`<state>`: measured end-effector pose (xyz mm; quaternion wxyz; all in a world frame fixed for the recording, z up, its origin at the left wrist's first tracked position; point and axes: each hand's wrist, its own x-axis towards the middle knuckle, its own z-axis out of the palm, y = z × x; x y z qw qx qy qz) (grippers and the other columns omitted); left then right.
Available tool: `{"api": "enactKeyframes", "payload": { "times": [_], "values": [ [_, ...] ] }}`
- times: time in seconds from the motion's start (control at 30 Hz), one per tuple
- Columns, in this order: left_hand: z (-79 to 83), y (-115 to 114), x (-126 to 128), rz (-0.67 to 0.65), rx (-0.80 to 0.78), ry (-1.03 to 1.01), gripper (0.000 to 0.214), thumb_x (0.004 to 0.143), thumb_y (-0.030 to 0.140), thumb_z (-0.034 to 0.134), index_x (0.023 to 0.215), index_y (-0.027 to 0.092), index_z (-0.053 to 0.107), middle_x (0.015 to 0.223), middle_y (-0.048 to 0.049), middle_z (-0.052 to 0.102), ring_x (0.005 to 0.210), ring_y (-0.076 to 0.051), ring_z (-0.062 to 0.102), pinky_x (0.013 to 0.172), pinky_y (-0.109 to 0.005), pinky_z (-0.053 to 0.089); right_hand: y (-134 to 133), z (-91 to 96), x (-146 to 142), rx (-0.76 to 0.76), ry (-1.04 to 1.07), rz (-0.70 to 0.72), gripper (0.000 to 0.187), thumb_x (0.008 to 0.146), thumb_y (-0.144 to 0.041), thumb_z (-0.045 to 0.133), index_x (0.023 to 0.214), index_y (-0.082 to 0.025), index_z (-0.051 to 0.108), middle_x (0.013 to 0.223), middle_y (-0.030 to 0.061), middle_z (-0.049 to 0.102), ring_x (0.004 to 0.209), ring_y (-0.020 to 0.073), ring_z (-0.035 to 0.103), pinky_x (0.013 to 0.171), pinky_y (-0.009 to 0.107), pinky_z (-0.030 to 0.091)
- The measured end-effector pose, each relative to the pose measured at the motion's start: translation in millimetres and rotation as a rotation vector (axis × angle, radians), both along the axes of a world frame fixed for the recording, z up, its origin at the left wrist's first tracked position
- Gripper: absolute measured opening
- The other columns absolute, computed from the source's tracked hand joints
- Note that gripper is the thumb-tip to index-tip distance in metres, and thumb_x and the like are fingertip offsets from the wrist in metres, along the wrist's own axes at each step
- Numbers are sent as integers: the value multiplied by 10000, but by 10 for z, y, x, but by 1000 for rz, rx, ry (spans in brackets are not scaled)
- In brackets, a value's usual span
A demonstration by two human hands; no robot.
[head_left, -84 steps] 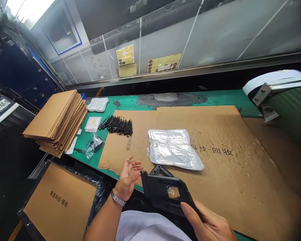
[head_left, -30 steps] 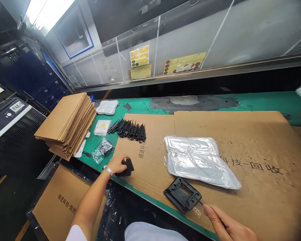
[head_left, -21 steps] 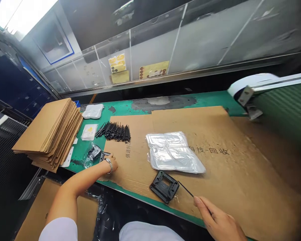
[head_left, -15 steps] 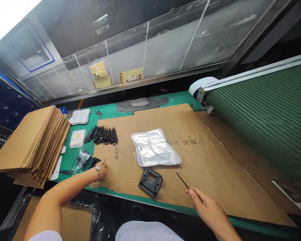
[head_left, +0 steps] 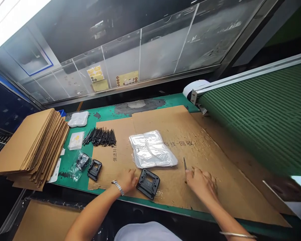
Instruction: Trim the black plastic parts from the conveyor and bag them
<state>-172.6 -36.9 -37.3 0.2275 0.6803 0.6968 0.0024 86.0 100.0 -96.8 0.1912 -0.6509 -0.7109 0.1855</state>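
My left hand (head_left: 129, 180), a watch on its wrist, rests on the cardboard sheet (head_left: 210, 157) with its fingers against the left side of a black square plastic frame (head_left: 148, 183). My right hand (head_left: 200, 182) pinches a thin black cable tie (head_left: 185, 165) that points away from me, just right of the frame. A smaller black frame (head_left: 94, 168) lies on the green table (head_left: 107, 113) to the left, apart from both hands. A stack of clear plastic bags (head_left: 150, 153) lies behind the larger frame.
A heap of black cable ties (head_left: 100, 137) and small white packets (head_left: 76, 140) sit at the back left. A tall stack of cardboard sheets (head_left: 30, 144) stands at the left edge. A green conveyor belt (head_left: 261, 113) runs along the right.
My left hand set the small black frame down at the left and came back to the larger frame. My right hand carried the cable tie forward, and the view swung right.
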Motion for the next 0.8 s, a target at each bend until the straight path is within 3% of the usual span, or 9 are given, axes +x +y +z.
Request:
{"api": "enactKeyframes", "payload": {
  "times": [0.07, 0.17, 0.27, 0.43, 0.57, 0.67, 0.8],
  "values": [
    [-103, 33, 190, 129, 26, -138, 469, 838, 368, 377, 1239, 126, 413, 1093, -131, 563, 996, -227, 504, 853, -323, 398, 6, 17, -84, 31, -8, 38, 337, 762, -272, 395, 952, -76, 594, 879, 212, 569, 850, 321, 534, 752, 433, 400],
    [-242, 35, 379, 372, 21, -440, 452, 781, 331, 464, 1193, 144, 471, 1091, -110, 567, 986, -224, 501, 875, -335, 385, -38, 60, -269, 49, 30, 201, 296, 789, -244, 361, 919, -133, 603, 891, 139, 593, 850, 261, 550, 771, 369, 425],
    [-319, -7, 512, 495, -14, -513, 332, 744, 279, 489, 1029, 132, 575, 964, -99, 599, 887, -216, 519, 811, -342, 403, -46, 123, -547, 50, 63, 384, 257, 823, -241, 369, 863, -167, 612, 860, 91, 605, 832, 220, 555, 762, 316, 429],
    [-328, -64, 677, 568, -13, -506, 252, 750, 274, 472, 900, 117, 600, 877, -96, 597, 830, -211, 516, 765, -336, 403, 77, 215, -1082, 38, 40, 558, 157, 832, -190, 454, 848, -167, 608, 834, 75, 583, 841, 204, 524, 750, 286, 394],
    [-313, -57, 687, 683, 21, -530, 301, 777, 244, 430, 1012, 111, 563, 934, -105, 589, 840, -196, 528, 777, -318, 409, 140, 211, -1282, -7, -15, 548, 94, 743, -153, 594, 832, -122, 585, 809, 75, 553, 810, 216, 501, 708, 318, 388],
    [-284, -28, 626, 766, 73, -547, 368, 797, 228, 403, 1126, 97, 499, 1010, -121, 572, 893, -182, 531, 821, -289, 409, 126, 208, -1294, -33, 20, 578, 33, 764, -159, 575, 756, -132, 559, 764, 32, 532, 786, 184, 490, 715, 312, 384],
    [-218, 122, 541, 609, 273, -510, 467, 796, 195, 376, 1257, 120, 390, 1257, -136, 462, 1175, -209, 391, 1017, -332, 282, 100, 319, -1280, -45, 161, 583, 140, 826, -165, 430, 715, -147, 512, 725, 34, 525, 751, 169, 489, 713, 305, 376]
  ]
}}
